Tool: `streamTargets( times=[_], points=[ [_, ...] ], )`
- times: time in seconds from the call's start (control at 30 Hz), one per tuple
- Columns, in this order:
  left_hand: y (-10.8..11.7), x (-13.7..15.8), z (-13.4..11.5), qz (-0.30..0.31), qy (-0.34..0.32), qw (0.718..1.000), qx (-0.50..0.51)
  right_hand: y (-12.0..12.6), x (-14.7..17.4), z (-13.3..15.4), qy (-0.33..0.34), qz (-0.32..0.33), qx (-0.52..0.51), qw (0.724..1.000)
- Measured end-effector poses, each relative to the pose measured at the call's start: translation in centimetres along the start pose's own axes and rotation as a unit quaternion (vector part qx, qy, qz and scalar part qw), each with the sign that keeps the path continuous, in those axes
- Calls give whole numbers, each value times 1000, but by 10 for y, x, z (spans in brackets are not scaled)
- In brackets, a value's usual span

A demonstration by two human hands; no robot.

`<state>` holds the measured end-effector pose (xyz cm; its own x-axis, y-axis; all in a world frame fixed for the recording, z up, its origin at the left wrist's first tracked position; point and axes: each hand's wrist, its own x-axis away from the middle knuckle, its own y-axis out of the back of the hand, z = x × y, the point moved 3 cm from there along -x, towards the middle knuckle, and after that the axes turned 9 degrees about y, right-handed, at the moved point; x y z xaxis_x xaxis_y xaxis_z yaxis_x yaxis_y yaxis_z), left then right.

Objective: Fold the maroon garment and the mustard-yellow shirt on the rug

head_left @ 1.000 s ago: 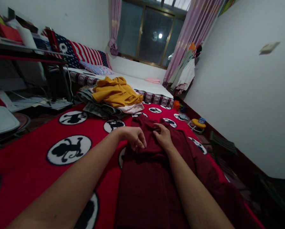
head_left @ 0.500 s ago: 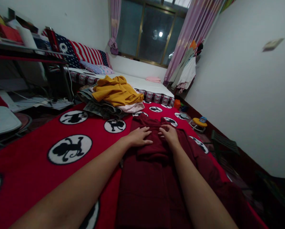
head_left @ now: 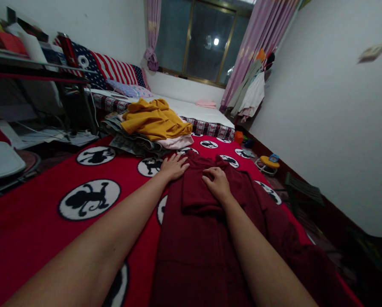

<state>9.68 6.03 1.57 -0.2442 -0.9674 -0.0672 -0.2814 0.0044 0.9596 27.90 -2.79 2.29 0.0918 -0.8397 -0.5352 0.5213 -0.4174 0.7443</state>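
A dark maroon garment [head_left: 191, 256] lies stretched along the red blanket [head_left: 140, 238], with a piece of it folded over near the far end. My left hand [head_left: 174, 167] rests at the garment's far left edge, palm down and fingers spread, partly over the blanket. On the folded piece lies my right hand [head_left: 217, 184], its fingers loosely bent and apart from each other, touching the cloth. The garment's right side spreads out toward the blanket's right edge, partly behind my right forearm.
Beyond the garment sits a clothes pile [head_left: 155, 123] with a mustard piece on top. A bed [head_left: 178, 108] stands under the window. A cluttered desk [head_left: 44, 70] is at left. On the right floor are a yellow stool [head_left: 269, 162] and a dark folding stool [head_left: 304, 189].
My left hand has slid left and slightly away from me, from the folded cloth to the garment's edge. My right hand has shifted a little left. The folded piece looks flatter.
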Motion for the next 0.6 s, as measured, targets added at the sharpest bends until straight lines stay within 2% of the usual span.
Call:
streamTargets(
  times=[0.1, 0.2, 0.4, 0.47, 0.6],
  points=[
    [2, -13, 3, 16, 19, 1000, -11, -1, 2, 1, 13, 39, 32, 999],
    [1, -14, 4, 16, 18, 1000, -19, -2, 3, 2, 19, 66, 48, 996],
    [0, 22, 10, 20, -43, 998, -45, -1, 3, 4, 12, 76, 57, 995],
    [2, 35, 13, 0, -71, 997, -36, -1, 3, 6, 12, 70, 49, 996],
    [11, 47, 19, -98, -86, 991, 36, 3, 2, 13, 14, 23, 18, 999]
  ],
)
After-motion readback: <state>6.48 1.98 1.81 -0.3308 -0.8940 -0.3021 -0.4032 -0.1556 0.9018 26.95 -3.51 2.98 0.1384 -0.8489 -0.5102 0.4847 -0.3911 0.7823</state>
